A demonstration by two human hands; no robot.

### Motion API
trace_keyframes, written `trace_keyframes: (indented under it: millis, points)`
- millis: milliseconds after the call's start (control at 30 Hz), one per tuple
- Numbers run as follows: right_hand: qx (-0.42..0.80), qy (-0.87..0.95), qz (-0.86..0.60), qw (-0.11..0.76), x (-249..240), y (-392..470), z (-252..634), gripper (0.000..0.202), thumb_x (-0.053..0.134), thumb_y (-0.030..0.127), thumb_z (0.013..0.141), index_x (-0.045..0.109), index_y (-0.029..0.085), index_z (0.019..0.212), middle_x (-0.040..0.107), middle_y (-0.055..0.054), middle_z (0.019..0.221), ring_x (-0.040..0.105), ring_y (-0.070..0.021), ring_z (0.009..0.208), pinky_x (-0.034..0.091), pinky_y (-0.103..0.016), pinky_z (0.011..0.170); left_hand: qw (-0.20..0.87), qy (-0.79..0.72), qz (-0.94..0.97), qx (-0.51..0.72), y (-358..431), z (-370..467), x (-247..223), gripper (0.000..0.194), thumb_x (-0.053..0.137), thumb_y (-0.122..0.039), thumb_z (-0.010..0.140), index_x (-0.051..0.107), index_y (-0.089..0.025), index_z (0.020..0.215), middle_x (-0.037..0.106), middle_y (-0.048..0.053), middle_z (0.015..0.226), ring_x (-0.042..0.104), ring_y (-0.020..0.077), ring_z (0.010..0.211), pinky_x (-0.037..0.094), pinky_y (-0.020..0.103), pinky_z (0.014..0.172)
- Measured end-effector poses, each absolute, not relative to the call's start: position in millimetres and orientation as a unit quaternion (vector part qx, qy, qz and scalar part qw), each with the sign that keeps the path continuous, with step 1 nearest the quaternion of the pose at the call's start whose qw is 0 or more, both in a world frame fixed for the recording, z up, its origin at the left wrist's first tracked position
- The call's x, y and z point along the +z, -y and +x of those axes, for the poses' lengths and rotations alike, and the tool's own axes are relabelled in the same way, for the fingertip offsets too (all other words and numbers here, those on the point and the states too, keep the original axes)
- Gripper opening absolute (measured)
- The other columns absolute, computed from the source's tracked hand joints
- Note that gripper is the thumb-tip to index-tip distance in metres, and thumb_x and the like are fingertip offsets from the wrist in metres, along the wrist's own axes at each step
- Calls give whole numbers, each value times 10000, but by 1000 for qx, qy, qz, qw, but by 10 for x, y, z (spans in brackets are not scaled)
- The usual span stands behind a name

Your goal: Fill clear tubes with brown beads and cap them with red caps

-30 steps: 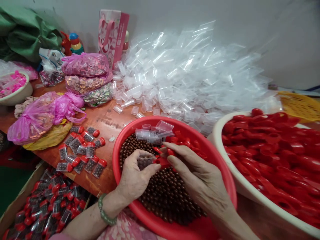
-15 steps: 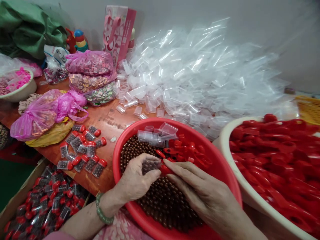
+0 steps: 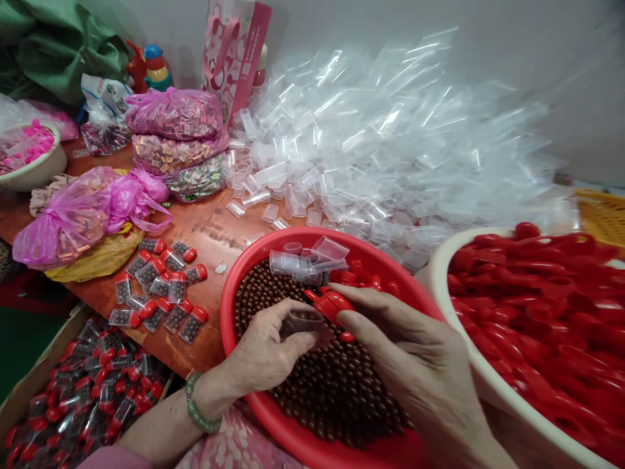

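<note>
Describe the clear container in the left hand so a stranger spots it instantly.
Find the red basin of brown beads. Over the beads, the left hand, with a green bracelet on its wrist, holds the clear container; the basin's other clear containers lie loose.

Bundled mostly far left
Green cloth (image 3: 58,52) heaped, far left; pink-and-white gift bag (image 3: 229,65) standing behind stacked plastic bags (image 3: 176,116); tied pink bag (image 3: 73,212) atop yellow bag (image 3: 100,257), left; yellow basket (image 3: 604,218), far right

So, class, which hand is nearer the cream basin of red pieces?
Right. The right hand, holding a red piece, is close to that cream basin, on its left; the left hand, with a clear tube, is farther left.
</note>
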State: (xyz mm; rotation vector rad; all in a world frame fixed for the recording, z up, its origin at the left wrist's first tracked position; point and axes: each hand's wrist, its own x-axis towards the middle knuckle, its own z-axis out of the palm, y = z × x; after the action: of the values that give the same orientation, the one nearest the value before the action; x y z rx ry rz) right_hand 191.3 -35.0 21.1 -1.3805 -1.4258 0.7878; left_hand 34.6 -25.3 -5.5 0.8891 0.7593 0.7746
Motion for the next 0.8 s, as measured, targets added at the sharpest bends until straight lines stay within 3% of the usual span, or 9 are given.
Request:
trace_keyframes:
  millis: [167, 467, 800]
  points:
    - [302, 635, -535, 468, 189, 342, 1790, 216, 651, 228, 862, 726, 281, 1057, 765, -16, 953, 719, -170, 817, 600, -296, 758, 787, -321, 387, 356, 239, 350, -59, 298, 715, -321, 779, 611, -148, 999, 600, 4, 819, 575, 134, 776, 475, 288, 803]
    - [262, 684, -525, 433, 204, 355, 1874, 240, 647, 168, 853, 712, 286, 1052, 759, -13, 982, 722, -184, 869, 602, -313, 783, 765, -356, 423, 330, 240, 312, -47, 234, 633, -204, 806, 598, -141, 1028, 547, -9, 815, 508, 108, 736, 443, 250, 749]
    - [264, 677, -528, 440, 134, 378, 1833, 224, 649, 155, 854, 698, 283, 1032, 754, -3, 959, 716, -170, 862, 588, -305, 810, 757, -321, 466, 326, 231, 305, -27, 321, 547, -119, 819, 604, -154, 1133, 598, 11, 923, 523, 139, 874, 422, 264, 844]
